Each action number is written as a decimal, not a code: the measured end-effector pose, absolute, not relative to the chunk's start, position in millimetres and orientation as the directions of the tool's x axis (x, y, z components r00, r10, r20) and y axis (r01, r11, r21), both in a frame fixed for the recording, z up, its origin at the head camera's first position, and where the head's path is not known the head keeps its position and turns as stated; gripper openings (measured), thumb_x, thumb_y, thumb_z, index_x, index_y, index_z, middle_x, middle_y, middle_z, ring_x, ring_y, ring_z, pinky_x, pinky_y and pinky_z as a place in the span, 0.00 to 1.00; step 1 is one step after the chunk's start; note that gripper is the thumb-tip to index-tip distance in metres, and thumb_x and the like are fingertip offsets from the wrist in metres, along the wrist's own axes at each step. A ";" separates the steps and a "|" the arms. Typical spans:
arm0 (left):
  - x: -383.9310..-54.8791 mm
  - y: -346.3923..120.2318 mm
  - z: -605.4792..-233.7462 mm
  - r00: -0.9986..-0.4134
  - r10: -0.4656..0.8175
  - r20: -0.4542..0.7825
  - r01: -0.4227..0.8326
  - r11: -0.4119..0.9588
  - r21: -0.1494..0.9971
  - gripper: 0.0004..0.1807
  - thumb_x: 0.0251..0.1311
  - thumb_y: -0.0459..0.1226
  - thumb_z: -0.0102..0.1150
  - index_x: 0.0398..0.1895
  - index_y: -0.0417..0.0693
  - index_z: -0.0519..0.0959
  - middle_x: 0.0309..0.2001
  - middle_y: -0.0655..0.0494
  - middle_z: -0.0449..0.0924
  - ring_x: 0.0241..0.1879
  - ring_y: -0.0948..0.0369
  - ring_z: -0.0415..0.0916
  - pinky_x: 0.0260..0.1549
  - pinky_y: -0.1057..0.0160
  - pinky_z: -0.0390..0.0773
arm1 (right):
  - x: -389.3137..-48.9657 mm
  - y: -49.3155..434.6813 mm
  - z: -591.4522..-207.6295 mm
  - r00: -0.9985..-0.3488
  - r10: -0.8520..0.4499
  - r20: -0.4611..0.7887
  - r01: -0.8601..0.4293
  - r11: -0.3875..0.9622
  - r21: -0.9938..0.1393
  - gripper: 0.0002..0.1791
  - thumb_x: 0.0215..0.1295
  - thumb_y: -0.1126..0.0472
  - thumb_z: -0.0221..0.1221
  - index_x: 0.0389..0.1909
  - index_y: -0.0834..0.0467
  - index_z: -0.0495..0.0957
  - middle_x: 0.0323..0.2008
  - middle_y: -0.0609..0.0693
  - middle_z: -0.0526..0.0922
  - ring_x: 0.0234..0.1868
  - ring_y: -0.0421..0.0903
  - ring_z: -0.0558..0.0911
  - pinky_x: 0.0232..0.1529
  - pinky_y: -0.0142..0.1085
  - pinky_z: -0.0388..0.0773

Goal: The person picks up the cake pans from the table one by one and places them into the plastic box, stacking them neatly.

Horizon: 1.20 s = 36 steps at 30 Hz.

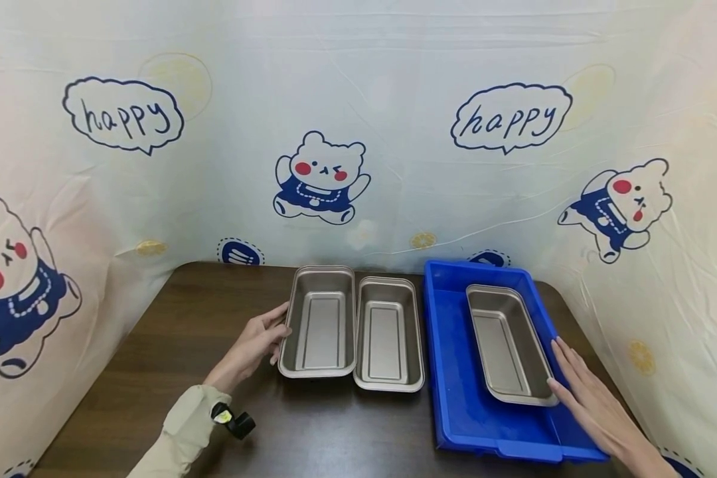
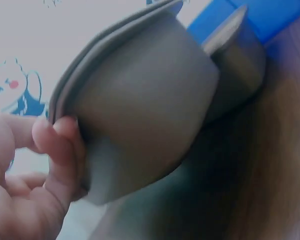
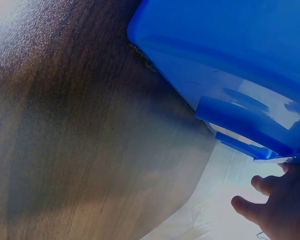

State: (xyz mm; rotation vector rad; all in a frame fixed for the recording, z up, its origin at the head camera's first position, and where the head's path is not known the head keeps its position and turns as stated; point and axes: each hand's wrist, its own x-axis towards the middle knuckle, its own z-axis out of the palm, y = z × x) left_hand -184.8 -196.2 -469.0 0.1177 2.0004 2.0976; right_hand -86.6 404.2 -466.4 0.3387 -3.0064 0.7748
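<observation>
My left hand (image 1: pixel 253 346) pinches the left rim of a metal loaf pan (image 1: pixel 322 332), thumb on the rim and fingers beneath. In the left wrist view the pan's rim (image 2: pixel 107 37) shows a double line, like two rims stacked. Close on its right lies a second loaf pan (image 1: pixel 388 338). A third loaf pan (image 1: pixel 508 345) sits at a slant inside the blue tray (image 1: pixel 454 392). With fingers straight, my right hand (image 1: pixel 591 398) rests along the tray's right edge, its thumb tip at that pan's near right corner.
The brown wooden table (image 1: pixel 173 345) extends left of the pans and in front of them. A printed cloth (image 1: pixel 394 119) with bears and "happy" bubbles hangs behind and at both sides. A strap with a black device (image 1: pixel 233 419) is on my left wrist.
</observation>
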 end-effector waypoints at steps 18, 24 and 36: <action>-183.9 -126.7 -411.2 -0.965 0.246 -0.094 -0.116 -0.073 0.991 0.42 0.65 0.24 0.51 0.84 0.35 0.54 0.74 0.28 0.66 0.17 0.66 0.69 0.12 0.73 0.70 | -83.9 406.6 -467.4 -0.976 -0.204 0.073 -0.214 0.866 -0.452 0.41 0.85 0.50 0.45 0.87 0.54 0.36 0.86 0.61 0.37 0.83 0.68 0.34 0.78 0.61 0.17; -184.0 -94.9 -401.5 -0.962 0.262 -0.071 -0.109 -0.132 0.985 0.42 0.63 0.23 0.51 0.83 0.36 0.56 0.72 0.27 0.68 0.15 0.66 0.69 0.11 0.74 0.70 | -84.7 404.4 -468.2 -0.978 -0.200 0.060 -0.206 0.868 -0.452 0.41 0.86 0.49 0.45 0.87 0.54 0.36 0.85 0.62 0.38 0.83 0.69 0.34 0.78 0.63 0.17; -186.3 -17.4 -392.9 -0.946 0.323 -0.007 -0.075 -0.197 0.978 0.43 0.57 0.21 0.48 0.81 0.31 0.56 0.72 0.27 0.67 0.11 0.67 0.68 0.08 0.72 0.71 | -83.7 407.1 -469.3 -0.970 -0.218 0.103 -0.241 0.866 -0.438 0.39 0.86 0.53 0.44 0.87 0.54 0.38 0.85 0.63 0.40 0.84 0.67 0.34 0.78 0.58 0.15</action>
